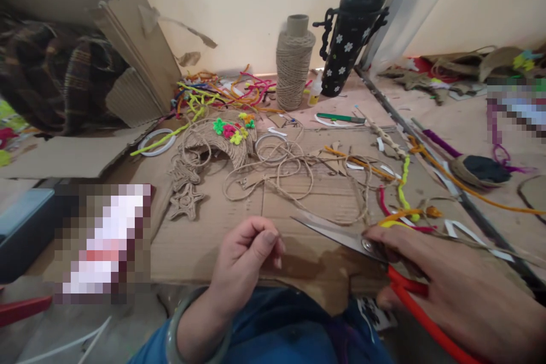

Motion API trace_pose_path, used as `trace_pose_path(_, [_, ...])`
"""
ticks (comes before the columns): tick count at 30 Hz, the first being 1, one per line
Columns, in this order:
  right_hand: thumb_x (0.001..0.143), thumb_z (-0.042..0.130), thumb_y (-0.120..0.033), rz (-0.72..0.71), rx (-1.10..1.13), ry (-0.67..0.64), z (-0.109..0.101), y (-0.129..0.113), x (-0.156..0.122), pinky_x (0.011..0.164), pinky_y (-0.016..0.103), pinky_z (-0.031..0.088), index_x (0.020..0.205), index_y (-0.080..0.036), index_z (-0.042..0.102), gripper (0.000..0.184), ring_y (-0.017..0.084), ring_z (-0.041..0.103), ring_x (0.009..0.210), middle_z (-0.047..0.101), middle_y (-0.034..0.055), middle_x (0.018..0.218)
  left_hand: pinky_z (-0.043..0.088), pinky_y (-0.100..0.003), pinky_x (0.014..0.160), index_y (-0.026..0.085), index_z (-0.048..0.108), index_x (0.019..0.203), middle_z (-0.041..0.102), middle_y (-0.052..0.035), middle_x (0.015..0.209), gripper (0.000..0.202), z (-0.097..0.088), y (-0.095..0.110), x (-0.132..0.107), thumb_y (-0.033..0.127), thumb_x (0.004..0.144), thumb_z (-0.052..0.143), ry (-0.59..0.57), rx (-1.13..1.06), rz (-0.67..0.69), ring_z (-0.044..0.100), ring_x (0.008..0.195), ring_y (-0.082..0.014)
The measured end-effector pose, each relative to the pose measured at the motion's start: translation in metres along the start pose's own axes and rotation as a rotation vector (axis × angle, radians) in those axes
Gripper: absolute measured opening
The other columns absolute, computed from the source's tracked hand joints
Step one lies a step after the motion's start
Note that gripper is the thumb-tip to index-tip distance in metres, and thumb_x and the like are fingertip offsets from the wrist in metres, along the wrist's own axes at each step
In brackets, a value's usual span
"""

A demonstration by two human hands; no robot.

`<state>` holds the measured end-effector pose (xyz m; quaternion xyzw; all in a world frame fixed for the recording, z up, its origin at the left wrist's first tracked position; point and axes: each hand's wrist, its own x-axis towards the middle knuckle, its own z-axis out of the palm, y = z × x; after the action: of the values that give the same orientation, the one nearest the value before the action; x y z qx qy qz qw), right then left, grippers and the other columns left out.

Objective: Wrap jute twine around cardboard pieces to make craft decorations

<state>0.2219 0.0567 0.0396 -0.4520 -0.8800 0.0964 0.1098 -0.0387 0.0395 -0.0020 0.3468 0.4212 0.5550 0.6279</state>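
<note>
My left hand [245, 259] is curled into a loose pinch over the near edge of a flat cardboard sheet [205, 242]; whatever sits between thumb and fingers is too small to make out. My right hand [452, 290] grips red-handled scissors [362, 244], the blades closed and pointing left toward my left hand. Loose jute twine [294, 173] lies tangled on the cardboard just beyond both hands. A jute-wrapped shape with bright pipe-cleaner flowers [232, 131] lies farther back.
A spool of jute twine [293, 62] and a black flowered bottle [350, 40] stand at the back by the wall. Coloured pipe cleaners [222, 94] lie heaped back left, others [401, 193] on the right. Jute stars [185, 199], tape rings [156, 142], stacked cardboard [132, 40].
</note>
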Motion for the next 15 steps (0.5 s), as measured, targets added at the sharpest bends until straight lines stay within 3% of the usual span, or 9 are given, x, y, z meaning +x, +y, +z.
trace_pose_path(6, [0.057,0.072,-0.023,-0.064,-0.007,0.057,0.003,0.0,-0.007,0.052,0.028,0.053,0.105,-0.025,0.055,0.052,0.021,0.066,0.061,0.069,-0.0001,0.079,0.04,-0.015,0.041,0.016,0.06,0.063,0.059,0.0023,0.054,0.034,0.005,0.005,0.003,0.046,0.075,0.07,0.063,-0.104,-0.017,0.051,0.044,-0.0069])
trace_pose_path(11, [0.064,0.063,-0.017,-0.062,-0.011,0.064,0.01,-0.001,-0.013,0.056,0.03,0.054,0.107,-0.025,0.054,0.045,0.024,0.067,0.066,0.07,0.004,0.085,0.038,-0.012,0.038,0.016,0.059,0.063,0.059,0.003,0.051,0.032,0.004,0.004,0.003,0.043,0.078,0.068,-0.081,-0.268,-0.027,0.05,0.039,-0.0047])
trace_pose_path(15, [0.064,0.065,-0.024,-0.1,-0.002,0.11,0.011,-0.006,-0.017,0.056,0.032,0.055,0.111,-0.025,0.051,0.048,0.026,0.068,0.069,0.07,0.0055,0.086,0.035,-0.012,0.034,0.016,0.058,0.062,0.057,0.0039,0.047,0.035,0.002,0.004,0.002,0.047,0.076,0.069,-0.139,-0.284,-0.038,0.047,0.033,-0.0041])
